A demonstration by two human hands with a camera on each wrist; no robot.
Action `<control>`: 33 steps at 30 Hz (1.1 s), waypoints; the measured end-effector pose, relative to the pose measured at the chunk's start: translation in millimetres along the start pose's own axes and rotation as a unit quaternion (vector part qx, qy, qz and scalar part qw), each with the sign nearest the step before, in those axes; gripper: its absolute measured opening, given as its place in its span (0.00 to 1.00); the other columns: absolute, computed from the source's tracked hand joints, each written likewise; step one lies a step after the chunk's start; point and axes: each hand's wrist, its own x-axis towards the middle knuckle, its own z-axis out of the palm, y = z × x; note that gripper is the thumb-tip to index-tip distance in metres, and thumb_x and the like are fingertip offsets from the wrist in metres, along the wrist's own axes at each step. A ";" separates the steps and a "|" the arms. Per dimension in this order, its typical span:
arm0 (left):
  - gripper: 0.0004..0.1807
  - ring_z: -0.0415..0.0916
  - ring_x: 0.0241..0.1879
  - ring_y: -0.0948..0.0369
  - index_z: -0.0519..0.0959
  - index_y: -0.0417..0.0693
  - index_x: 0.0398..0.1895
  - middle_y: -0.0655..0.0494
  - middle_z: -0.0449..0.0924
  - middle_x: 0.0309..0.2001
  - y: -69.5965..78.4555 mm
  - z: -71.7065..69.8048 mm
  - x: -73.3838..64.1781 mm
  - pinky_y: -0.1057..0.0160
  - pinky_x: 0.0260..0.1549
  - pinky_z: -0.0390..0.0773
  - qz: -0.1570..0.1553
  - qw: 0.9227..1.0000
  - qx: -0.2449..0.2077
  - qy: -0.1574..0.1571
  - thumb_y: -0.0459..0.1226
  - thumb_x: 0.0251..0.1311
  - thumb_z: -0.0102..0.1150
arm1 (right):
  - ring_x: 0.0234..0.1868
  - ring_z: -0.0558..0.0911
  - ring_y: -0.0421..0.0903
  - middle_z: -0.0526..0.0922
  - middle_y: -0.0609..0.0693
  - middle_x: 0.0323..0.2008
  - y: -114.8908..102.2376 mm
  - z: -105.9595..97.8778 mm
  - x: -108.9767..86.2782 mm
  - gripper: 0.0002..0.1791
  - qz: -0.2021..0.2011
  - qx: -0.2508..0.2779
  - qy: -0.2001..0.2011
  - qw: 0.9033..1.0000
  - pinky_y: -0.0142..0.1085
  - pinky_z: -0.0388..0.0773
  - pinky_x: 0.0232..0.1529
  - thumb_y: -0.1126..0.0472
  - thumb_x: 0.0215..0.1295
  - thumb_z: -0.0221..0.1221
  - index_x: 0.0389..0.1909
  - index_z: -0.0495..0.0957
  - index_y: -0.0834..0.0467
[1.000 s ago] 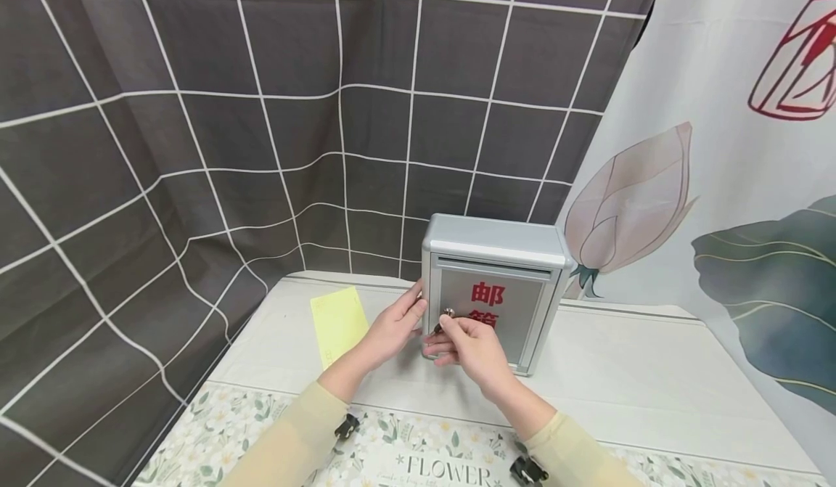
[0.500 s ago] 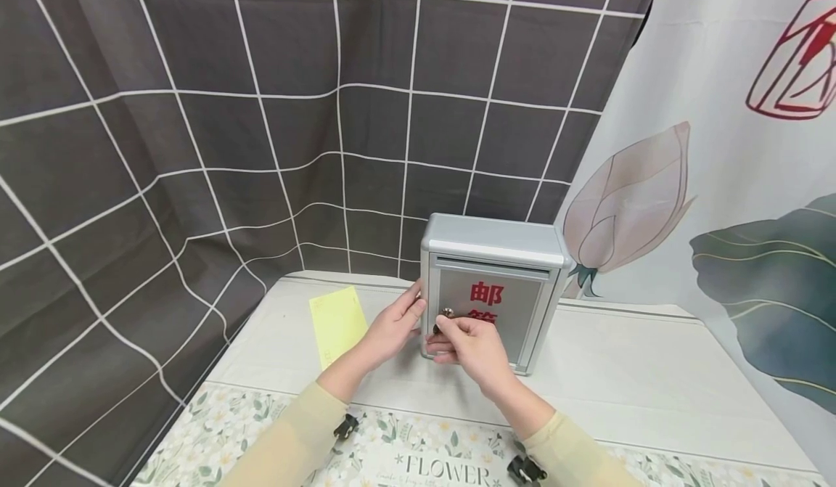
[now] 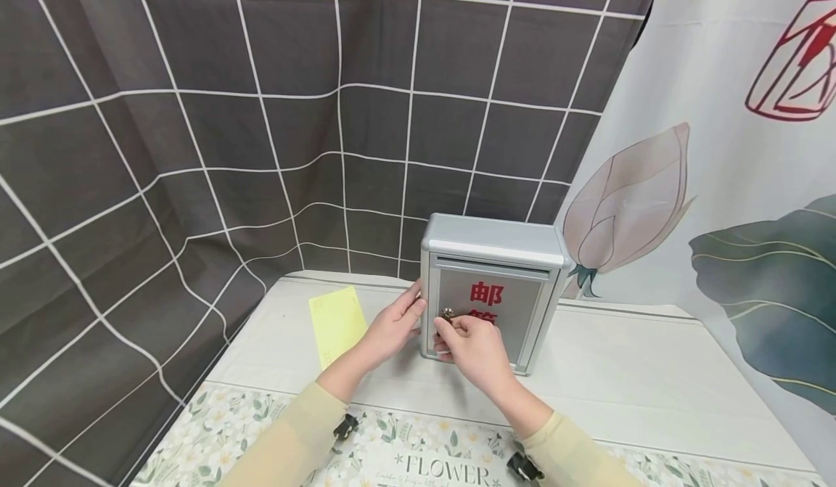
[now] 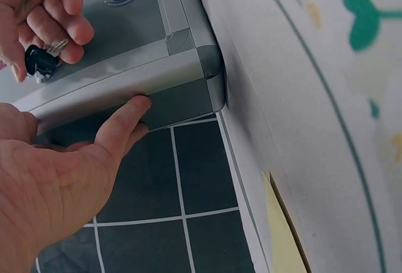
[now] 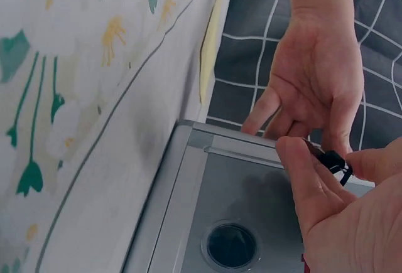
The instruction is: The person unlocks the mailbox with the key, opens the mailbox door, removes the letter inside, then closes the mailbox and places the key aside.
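Note:
A silver metal mailbox (image 3: pixel 493 236), with red characters and a slot across its front, stands upright on the table. My right hand (image 3: pixel 480 345) pinches a black-headed key (image 5: pixel 333 160) between thumb and fingers, right at the lock (image 3: pixel 447 313) on the left of the front door. A second, silver key (image 4: pixel 58 48) shows beside the black head against my curled fingers in the left wrist view. My left hand (image 3: pixel 392 324) rests against the box's left side, fingers fairly straight along it and thumb at the front edge. My fingers partly hide the lower red character.
A yellow paper envelope (image 3: pixel 339 320) lies on the table left of the mailbox, partly behind my left forearm. The white tablecloth (image 3: pixel 633 371) has a floral front strip. A dark gridded curtain (image 3: pixel 294 124) hangs behind; a white curtain (image 3: pixel 705 80) hangs at right.
My right hand has turned slightly at the lock, its fingers curling in closer beneath the key. My left hand and the mailbox stay in place.

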 end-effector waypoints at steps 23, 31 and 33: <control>0.35 0.66 0.82 0.42 0.53 0.62 0.93 0.50 0.54 0.90 -2.4 -0.2 0.6 0.43 0.68 0.83 -0.002 1.000 -0.005 -0.001 0.54 0.90 0.45 | 0.19 0.76 0.33 0.78 0.31 0.16 31.8 6.8 15.0 0.19 -0.134 -0.185 0.089 0.970 0.33 0.75 0.21 0.47 0.76 0.70 0.32 0.87 0.58; 0.35 0.66 0.81 0.42 0.54 0.62 0.93 0.50 0.54 0.90 -3.2 0.1 1.2 0.44 0.67 0.85 0.005 1.000 -0.003 0.000 0.54 0.91 0.44 | 0.17 0.71 0.38 0.78 0.38 0.15 18.2 5.1 8.3 0.20 -0.150 -0.200 0.094 0.964 0.36 0.67 0.17 0.49 0.77 0.67 0.28 0.85 0.58; 0.35 0.67 0.81 0.42 0.54 0.62 0.93 0.50 0.55 0.90 -3.4 0.4 1.4 0.44 0.67 0.85 0.005 1.000 -0.003 0.000 0.54 0.91 0.45 | 0.16 0.70 0.37 0.77 0.36 0.15 21.0 5.4 9.6 0.20 -0.146 -0.202 0.096 0.964 0.35 0.67 0.17 0.47 0.76 0.67 0.26 0.84 0.54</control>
